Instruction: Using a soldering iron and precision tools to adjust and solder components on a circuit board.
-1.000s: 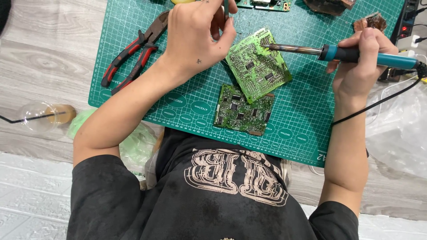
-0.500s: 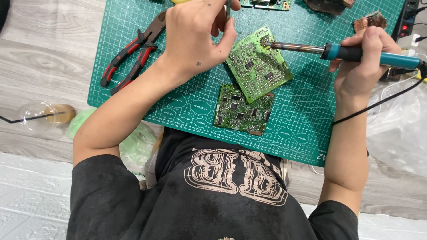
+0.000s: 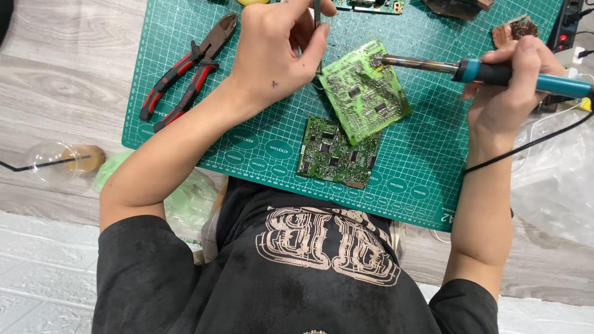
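At nine o'clock on the green gridded cutting mat point(image 3: 185, 133) lies one pair of red-and-black-handled pliers point(image 3: 185, 74); next, your left hand point(image 3: 275, 52) has its grip pinched on a thin metal tool point(image 3: 317, 12) by the upper of two green circuit boards point(image 3: 365, 89), which overlaps the darker one point(image 3: 334, 151). That board looks light, stiff and fragile, so take it by its edges. At three o'clock your right hand point(image 3: 513, 83) is clenched round one teal-handled soldering iron point(image 3: 489, 71), tip touching the board's top corner.
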